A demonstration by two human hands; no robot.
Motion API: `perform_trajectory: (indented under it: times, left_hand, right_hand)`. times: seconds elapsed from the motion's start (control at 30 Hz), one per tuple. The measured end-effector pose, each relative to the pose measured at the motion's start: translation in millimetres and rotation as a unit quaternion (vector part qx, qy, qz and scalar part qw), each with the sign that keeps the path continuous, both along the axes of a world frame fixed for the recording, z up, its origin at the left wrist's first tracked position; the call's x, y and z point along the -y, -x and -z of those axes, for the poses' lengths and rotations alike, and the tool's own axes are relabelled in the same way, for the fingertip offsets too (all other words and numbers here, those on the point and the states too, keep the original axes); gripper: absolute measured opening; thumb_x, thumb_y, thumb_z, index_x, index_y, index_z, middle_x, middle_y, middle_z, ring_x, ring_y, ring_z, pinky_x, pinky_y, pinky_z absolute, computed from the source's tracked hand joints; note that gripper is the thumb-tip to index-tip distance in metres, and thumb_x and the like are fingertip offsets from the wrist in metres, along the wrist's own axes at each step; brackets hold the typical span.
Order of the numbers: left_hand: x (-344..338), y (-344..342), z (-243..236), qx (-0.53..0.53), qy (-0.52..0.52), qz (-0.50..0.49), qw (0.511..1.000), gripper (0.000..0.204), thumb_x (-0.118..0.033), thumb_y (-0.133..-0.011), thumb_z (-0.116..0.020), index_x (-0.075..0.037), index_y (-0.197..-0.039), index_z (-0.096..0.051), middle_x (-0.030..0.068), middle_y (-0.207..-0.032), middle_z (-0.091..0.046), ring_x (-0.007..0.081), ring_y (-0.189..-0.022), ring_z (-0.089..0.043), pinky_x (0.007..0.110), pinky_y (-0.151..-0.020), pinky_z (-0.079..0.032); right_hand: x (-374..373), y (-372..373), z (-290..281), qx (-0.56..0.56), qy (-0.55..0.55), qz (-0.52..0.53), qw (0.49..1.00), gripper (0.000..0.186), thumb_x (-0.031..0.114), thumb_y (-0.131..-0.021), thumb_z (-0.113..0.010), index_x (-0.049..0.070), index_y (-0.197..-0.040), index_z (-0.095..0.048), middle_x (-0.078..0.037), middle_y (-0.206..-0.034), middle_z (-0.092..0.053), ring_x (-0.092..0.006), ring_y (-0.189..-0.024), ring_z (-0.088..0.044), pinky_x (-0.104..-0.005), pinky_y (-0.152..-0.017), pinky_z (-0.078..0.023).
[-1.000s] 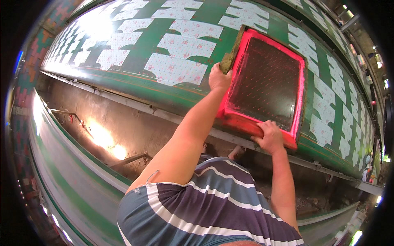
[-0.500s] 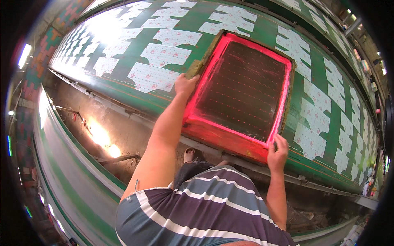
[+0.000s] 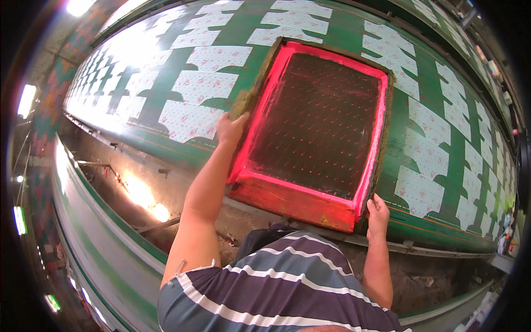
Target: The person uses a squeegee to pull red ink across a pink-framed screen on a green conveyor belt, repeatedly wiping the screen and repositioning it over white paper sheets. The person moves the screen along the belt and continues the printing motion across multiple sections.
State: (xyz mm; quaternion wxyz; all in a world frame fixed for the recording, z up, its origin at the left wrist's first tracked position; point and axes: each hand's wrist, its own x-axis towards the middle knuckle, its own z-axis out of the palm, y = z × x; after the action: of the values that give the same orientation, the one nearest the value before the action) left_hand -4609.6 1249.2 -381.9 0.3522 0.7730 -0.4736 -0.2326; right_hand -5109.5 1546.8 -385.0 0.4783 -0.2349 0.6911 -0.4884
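A large rectangular screen printing frame (image 3: 326, 127) lies across the near edge of the long green table (image 3: 406, 108). Its dark mesh has rows of small pinkish dots, bordered in bright pink, and its near side is a reddish wooden bar. My left hand (image 3: 231, 128) is closed round the frame's left side, by a worn yellowish block (image 3: 241, 103). At the near right corner, my right hand (image 3: 378, 217) holds the outer edge, thumb up; its other fingers are partly hidden. Whether the frame touches the table or is slightly raised, I cannot tell.
Pale fabric pieces (image 3: 191, 119) with small reddish prints lie in rows on the table, more of them (image 3: 420, 191) right of the frame. A metal rail edges the table's near side. Behind me on the left runs another long table (image 3: 105, 232), across a narrow aisle.
My right hand's fingers have gone from over the near right corner to the frame's outer edge. The frame and left hand appear further left, partly because the view has shifted.
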Motion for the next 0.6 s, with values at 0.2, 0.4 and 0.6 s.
perform_trajectory:
  times: [0.2, 0.4, 0.6]
  left_hand:
    - [-1, 9, 2, -0.156, 0.033, 0.039, 0.986, 0.048, -0.035, -0.087, -0.096, 0.000, -0.117, -0.082, 0.0092, -0.107, -0.084, 0.0212, -0.094, -0.075, 0.039, -0.086, -0.058]
    - [-2, -9, 11, -0.286, 0.026, 0.053, 0.957, 0.034, -0.021, -0.094, -0.092, -0.002, -0.120, -0.081, 0.0060, -0.109, -0.082, 0.0155, -0.091, -0.073, 0.033, -0.083, -0.057]
    - [3, -6, -9, -0.354, 0.006, 0.068, 0.933, 0.030, -0.008, -0.099, -0.086, 0.000, -0.128, -0.078, 0.0069, -0.116, -0.081, 0.0161, -0.095, -0.076, 0.033, -0.083, -0.060]
  right_hand:
    - [4, -6, 0, -0.022, -0.061, 0.097, 0.993, 0.050, 0.011, -0.108, -0.072, -0.012, -0.152, -0.062, -0.020, -0.147, -0.072, -0.0243, -0.133, -0.069, -0.0366, -0.116, -0.051]
    - [12, -29, -37, -0.049, -0.017, 0.121, 0.991, 0.044, 0.016, -0.104, -0.078, -0.010, -0.139, -0.074, -0.016, -0.129, -0.081, -0.0181, -0.118, -0.074, -0.0342, -0.105, -0.056]
    - [1, -24, -65, -0.034, 0.058, 0.113, 0.991, 0.039, 0.013, -0.108, -0.076, -0.011, -0.138, -0.073, -0.017, -0.125, -0.082, -0.0163, -0.111, -0.076, -0.0308, -0.099, -0.059]
